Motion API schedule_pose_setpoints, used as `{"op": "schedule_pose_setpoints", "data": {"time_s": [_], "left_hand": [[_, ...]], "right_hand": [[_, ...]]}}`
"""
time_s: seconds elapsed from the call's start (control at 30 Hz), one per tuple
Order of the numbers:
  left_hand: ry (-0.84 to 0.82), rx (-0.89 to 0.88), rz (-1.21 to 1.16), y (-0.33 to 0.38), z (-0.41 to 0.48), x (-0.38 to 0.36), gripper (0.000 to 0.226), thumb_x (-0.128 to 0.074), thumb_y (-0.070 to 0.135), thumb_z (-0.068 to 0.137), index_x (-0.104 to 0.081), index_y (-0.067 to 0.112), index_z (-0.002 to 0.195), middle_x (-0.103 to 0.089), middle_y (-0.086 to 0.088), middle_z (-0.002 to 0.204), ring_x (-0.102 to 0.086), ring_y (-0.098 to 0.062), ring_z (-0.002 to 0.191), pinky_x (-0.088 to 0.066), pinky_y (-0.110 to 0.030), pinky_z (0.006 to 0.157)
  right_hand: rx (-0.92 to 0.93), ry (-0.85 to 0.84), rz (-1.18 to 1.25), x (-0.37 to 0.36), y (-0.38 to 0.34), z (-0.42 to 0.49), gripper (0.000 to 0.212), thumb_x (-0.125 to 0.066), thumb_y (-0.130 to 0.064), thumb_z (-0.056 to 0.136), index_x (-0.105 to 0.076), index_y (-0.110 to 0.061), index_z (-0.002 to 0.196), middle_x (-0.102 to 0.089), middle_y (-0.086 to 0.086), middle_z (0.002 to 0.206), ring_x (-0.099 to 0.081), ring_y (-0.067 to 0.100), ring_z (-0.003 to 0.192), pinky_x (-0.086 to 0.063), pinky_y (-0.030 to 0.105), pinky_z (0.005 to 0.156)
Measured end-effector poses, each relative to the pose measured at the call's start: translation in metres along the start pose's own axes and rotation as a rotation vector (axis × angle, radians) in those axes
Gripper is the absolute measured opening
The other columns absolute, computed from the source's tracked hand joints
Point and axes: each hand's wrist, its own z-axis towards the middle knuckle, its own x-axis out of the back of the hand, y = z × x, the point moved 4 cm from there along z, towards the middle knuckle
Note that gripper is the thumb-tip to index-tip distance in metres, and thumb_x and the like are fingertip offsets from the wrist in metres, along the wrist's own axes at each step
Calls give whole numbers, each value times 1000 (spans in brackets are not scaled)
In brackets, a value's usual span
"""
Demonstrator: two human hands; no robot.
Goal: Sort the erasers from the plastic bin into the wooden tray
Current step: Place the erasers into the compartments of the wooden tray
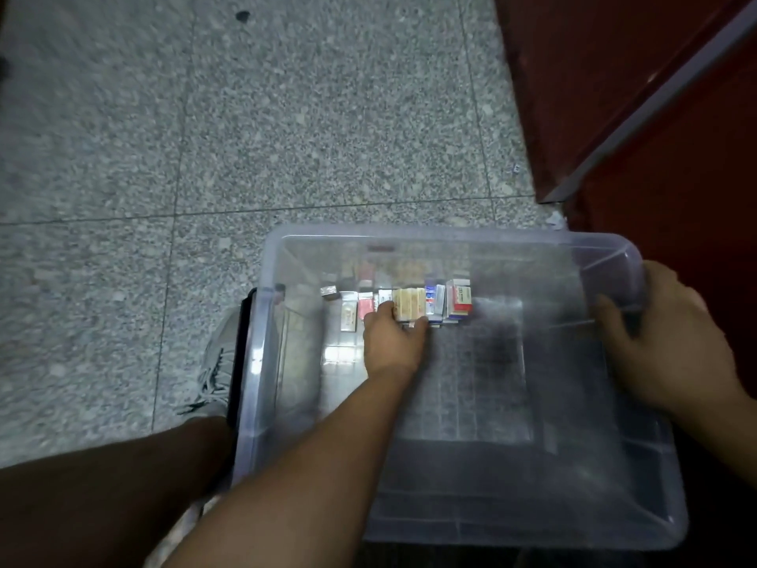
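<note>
Two hands at plastic bin (450,235), left hand (395,342) reaching in, pinching erasers (409,305), right hand (672,342) gripping rim

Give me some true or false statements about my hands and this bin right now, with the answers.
1. The left hand grips a beige eraser stack inside the plastic bin. True.
2. The right hand is inside the bin too. False: it holds the bin's right rim.
3. The bin has a lid on. False: it is open at the top.
4. A shoe shows left of the bin. True.
</note>
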Motion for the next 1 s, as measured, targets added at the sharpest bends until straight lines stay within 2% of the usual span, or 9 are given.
{"op": "schedule_pose_setpoints", "data": {"time_s": [0.1, 0.2, 0.3, 0.47, 0.53, 0.6, 0.67, 0.87, 1.0], "left_hand": [[6, 5, -6, 1, 0, -1, 51, -72, 50, 78, -63, 23, 121, -65, -3, 113, -66, -20, 98, -55, -37, 87], [-10, 22, -100, 2, -2, -4, 50, -73, 53, 76, -67, 24, 115, -71, 1, 110, -68, -16, 97, -56, -34, 88], [-23, 59, -224, 6, -3, -7, 35, -76, 35, 85, -67, 19, 115, -75, 3, 105, -69, -16, 97, -53, -29, 89], [-29, 100, -389, 11, -3, -12, 27, -71, 31, 91, -64, 18, 113, -71, 5, 101, -66, -11, 91, -50, -29, 92], [-46, 97, -395, 14, -4, -14, 47, -75, 47, 83, -62, 19, 118, -71, 3, 108, -66, -12, 96, -52, -33, 97], [-62, 116, -349, 17, -4, -15, 90, -75, 72, 60, -53, 21, 130, -67, -2, 121, -66, -19, 106, -52, -40, 100], [-71, 143, -306, 18, -2, -17, 111, -73, 80, 45, -45, 22, 136, -63, -6, 129, -65, -25, 111, -53, -44, 100], [-68, 199, -328, 20, 3, -19, 90, -88, 51, 71, -40, 19, 140, -53, -2, 134, -57, -24, 119, -43, -28, 93], [-36, 208, -397, 24, 2, -25, 84, -89, 44, 72, -45, 16, 137, -65, -5, 125, -64, -24, 111, -49, -30, 93]], "right_hand": [[-20, 5, 17, -1, -1, -1, 45, -53, -44, 96, -46, -10, 125, -57, 17, 114, -55, 41, 104, -47, 45, 74], [-41, -1, 20, -3, 0, -1, 47, -53, -41, 97, -43, -11, 132, -57, 20, 117, -55, 43, 105, -49, 47, 77], [-50, 1, 35, -4, 0, 0, 48, -54, -40, 98, -41, -12, 134, -57, 23, 116, -56, 45, 105, -48, 47, 76], [-41, 10, 57, -5, 2, -1, 57, -42, -55, 91, -39, -16, 132, -59, 21, 112, -56, 44, 104, -48, 46, 74], [-44, 3, 65, -6, 4, 0, 53, -42, -53, 96, -40, -16, 133, -59, 20, 112, -57, 42, 103, -47, 44, 74], [-47, -8, 68, -7, 5, 1, 49, -46, -49, 98, -39, -16, 134, -58, 19, 112, -57, 39, 101, -46, 43, 74], [-39, -14, 67, -8, 6, 1, 48, -48, -46, 98, -39, -16, 134, -58, 17, 111, -56, 34, 99, -46, 42, 73], [-20, -1, 78, -8, 4, -1, 48, -47, -47, 97, -39, -17, 134, -58, 14, 111, -58, 35, 101, -51, 47, 75], [-18, -5, 84, -8, 5, -1, 48, -46, -48, 96, -38, -19, 134, -58, 13, 110, -57, 34, 100, -51, 48, 76]]}}
